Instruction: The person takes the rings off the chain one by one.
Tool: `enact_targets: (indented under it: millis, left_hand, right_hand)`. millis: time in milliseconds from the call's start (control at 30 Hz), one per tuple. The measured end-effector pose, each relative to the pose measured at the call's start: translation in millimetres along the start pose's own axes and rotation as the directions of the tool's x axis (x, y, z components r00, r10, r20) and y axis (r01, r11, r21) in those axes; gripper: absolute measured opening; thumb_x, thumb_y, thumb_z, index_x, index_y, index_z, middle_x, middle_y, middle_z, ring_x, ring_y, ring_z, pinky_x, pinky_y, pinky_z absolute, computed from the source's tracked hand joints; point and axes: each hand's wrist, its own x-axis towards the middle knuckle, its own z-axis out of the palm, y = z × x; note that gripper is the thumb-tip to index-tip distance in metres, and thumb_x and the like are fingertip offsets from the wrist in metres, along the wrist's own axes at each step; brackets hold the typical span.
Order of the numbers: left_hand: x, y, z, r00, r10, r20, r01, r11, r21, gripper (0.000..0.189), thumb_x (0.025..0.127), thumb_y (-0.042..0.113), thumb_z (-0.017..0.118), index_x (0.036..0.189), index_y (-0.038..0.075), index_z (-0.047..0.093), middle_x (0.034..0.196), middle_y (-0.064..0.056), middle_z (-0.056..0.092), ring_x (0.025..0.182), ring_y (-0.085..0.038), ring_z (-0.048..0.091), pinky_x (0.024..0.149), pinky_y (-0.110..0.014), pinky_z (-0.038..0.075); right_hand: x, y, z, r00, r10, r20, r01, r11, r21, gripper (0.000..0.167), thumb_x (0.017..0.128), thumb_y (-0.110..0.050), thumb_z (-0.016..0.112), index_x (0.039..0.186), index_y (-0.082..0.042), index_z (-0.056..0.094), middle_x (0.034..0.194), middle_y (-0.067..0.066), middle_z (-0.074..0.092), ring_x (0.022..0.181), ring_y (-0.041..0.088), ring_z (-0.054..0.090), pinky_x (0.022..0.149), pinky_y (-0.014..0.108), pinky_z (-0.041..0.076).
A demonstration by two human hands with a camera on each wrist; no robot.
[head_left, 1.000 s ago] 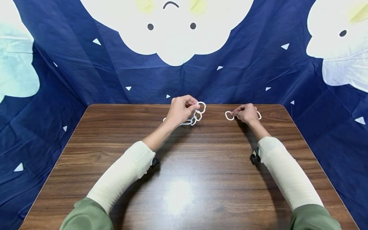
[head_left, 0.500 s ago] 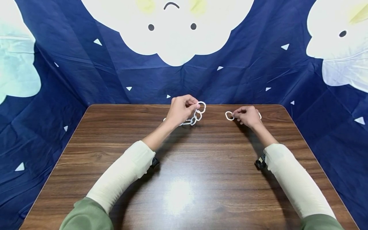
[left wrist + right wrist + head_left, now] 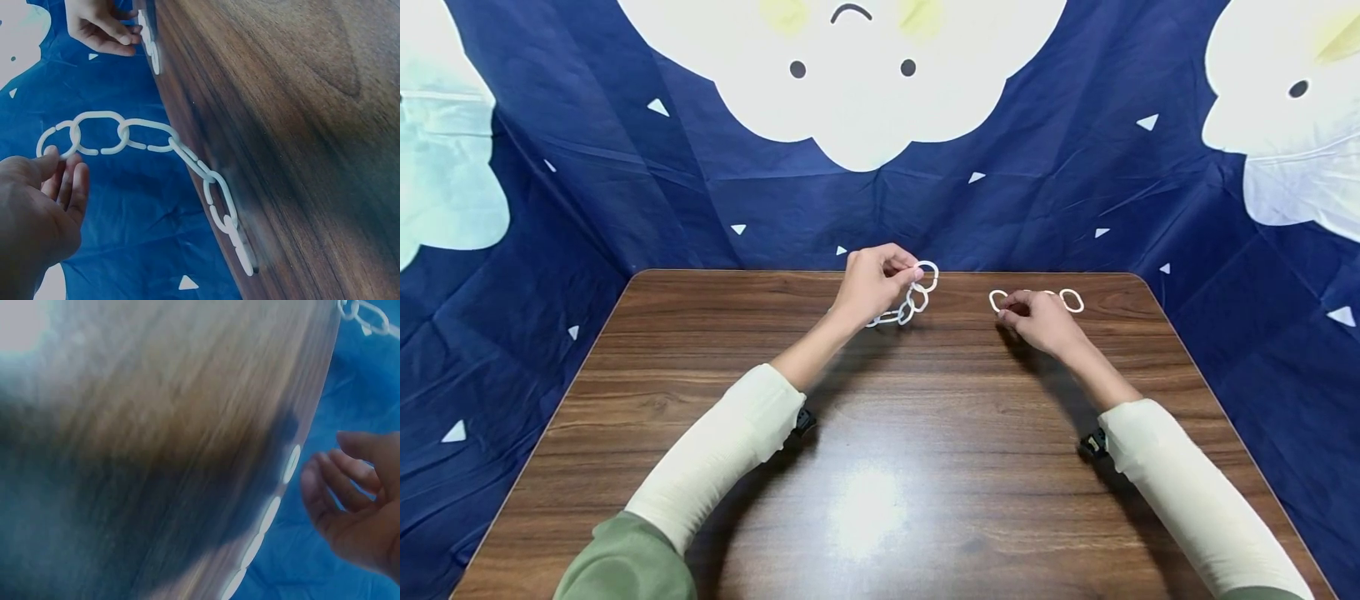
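Observation:
My left hand (image 3: 876, 283) pinches the end link of a white plastic chain (image 3: 100, 114) between thumb and fingers. The chain's open-sided links hang down from that raised end, and its far end lies on the tabletop. My right hand (image 3: 1047, 322) is low over the table's far right part, fingers bent and thumb apart, with nothing visible between them. Close to its fingertips lies a loose white link (image 3: 292, 464). Several more white links (image 3: 269, 514) lie in a row beside it; in the head view the right hand partly hides them.
The brown wooden table (image 3: 865, 400) ends just behind both hands. Past its far edge hangs a dark blue cloth (image 3: 880, 208) with white cloud shapes, which also encloses the left and right sides. Each sleeve carries a small black device (image 3: 805, 422) near the wrist.
My right hand has shifted slightly left and nearer to me, uncovering the rightmost link. The right forearm has swung outward. My left hand and the chain stay almost the same.

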Motion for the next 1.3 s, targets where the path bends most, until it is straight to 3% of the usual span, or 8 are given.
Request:
enact_targets:
  millis: [167, 333, 467, 567, 700, 867, 1100, 1300]
  left_hand:
    - [-0.6, 1.4, -0.4, 1.000, -0.003, 0.003, 0.003, 1.000, -0.006, 0.010, 0.100, 0.015, 0.088, 0.102, 0.005, 0.084, 0.092, -0.009, 0.086, 0.080, -0.019, 0.078, 0.072, -0.021, 0.056]
    - [-1.4, 1.2, -1.2, 1.000, -0.008, 0.005, 0.008, 1.000, -0.005, 0.010, 0.101, 0.016, 0.088, 0.102, 0.006, 0.084, 0.092, -0.008, 0.086, 0.080, -0.018, 0.078, 0.074, -0.023, 0.056]
    - [-1.3, 0.9, -1.3, 1.000, -0.003, 0.004, 0.003, 1.000, -0.004, 0.010, 0.100, 0.015, 0.088, 0.102, 0.006, 0.084, 0.091, -0.008, 0.086, 0.080, -0.018, 0.078, 0.074, -0.023, 0.057]
    - [-1.1, 0.7, -1.1, 1.000, -0.003, 0.003, 0.003, 1.000, -0.002, 0.010, 0.100, 0.015, 0.088, 0.102, 0.006, 0.084, 0.091, -0.008, 0.086, 0.079, -0.017, 0.077, 0.073, -0.022, 0.056]
    - [-1.7, 1.1, -1.0, 1.000, -0.008, 0.008, 0.008, 1.000, -0.004, 0.010, 0.100, 0.016, 0.088, 0.102, 0.006, 0.084, 0.091, -0.008, 0.086, 0.079, -0.017, 0.076, 0.072, -0.022, 0.056]
    - [-1.6, 0.7, -0.2, 1.000, -0.011, 0.005, 0.011, 1.000, -0.008, 0.010, 0.100, 0.015, 0.088, 0.102, 0.006, 0.084, 0.090, -0.008, 0.086, 0.079, -0.017, 0.077, 0.072, -0.023, 0.056]
    - [-0.5, 1.5, 1.5, 1.000, 0.005, -0.009, -0.004, 1.000, 0.016, 0.011, 0.099, 0.015, 0.090, 0.101, 0.005, 0.084, 0.091, -0.009, 0.086, 0.081, -0.019, 0.078, 0.076, -0.024, 0.058]
    - [-0.5, 2.7, 0.5, 1.000, 0.001, -0.015, -0.001, 1.000, 0.011, 0.013, 0.098, 0.016, 0.090, 0.101, 0.005, 0.084, 0.091, -0.009, 0.085, 0.081, -0.019, 0.078, 0.075, -0.023, 0.057]
  right_hand:
    - [-7.0, -9, 8, 0.997, -0.038, 0.068, 0.045, 0.995, -0.095, 0.042, 0.112, -0.023, 0.068, 0.145, 0.003, 0.070, 0.138, 0.027, 0.077, 0.136, 0.049, 0.069, 0.120, 0.066, 0.051]
    - [-11.7, -20, 17, 0.987, 0.004, 0.163, 0.025, 0.984, -0.179, 0.061, 0.115, -0.034, 0.062, 0.160, 0.007, 0.053, 0.165, 0.035, 0.055, 0.156, 0.054, 0.051, 0.130, 0.068, 0.040]
    - [-8.8, -17, 28, 0.968, 0.043, 0.247, 0.008, 0.980, -0.201, 0.088, 0.116, -0.059, 0.053, 0.170, 0.010, 0.036, 0.178, 0.038, 0.031, 0.168, 0.056, 0.029, 0.138, 0.068, 0.026]
    - [-4.0, -12, 36, 0.954, 0.081, 0.289, -0.017, 0.976, -0.217, 0.103, 0.113, -0.072, 0.048, 0.173, 0.009, 0.029, 0.182, 0.036, 0.022, 0.171, 0.054, 0.021, 0.138, 0.069, 0.023]
    - [4.0, -5, 44, 0.940, 0.132, 0.315, -0.045, 0.962, -0.268, 0.106, 0.111, -0.075, 0.049, 0.175, 0.007, 0.026, 0.185, 0.032, 0.018, 0.172, 0.053, 0.019, 0.138, 0.069, 0.023]
    - [12.3, 8, 52, 0.943, 0.146, 0.299, -0.065, 0.962, -0.265, 0.108, 0.110, -0.076, 0.049, 0.175, 0.007, 0.025, 0.184, 0.032, 0.021, 0.173, 0.051, 0.021, 0.139, 0.067, 0.023]
    - [-2.3, -29, 29, 0.937, 0.171, 0.306, -0.088, 0.960, -0.266, 0.098, 0.115, -0.061, 0.055, 0.172, 0.012, 0.026, 0.181, 0.036, 0.024, 0.171, 0.054, 0.023, 0.138, 0.068, 0.024]
    - [-8.0, -41, 25, 0.939, 0.175, 0.296, -0.090, 0.956, -0.279, 0.090, 0.117, -0.050, 0.055, 0.176, 0.008, 0.019, 0.182, 0.036, 0.021, 0.171, 0.054, 0.021, 0.139, 0.066, 0.023]
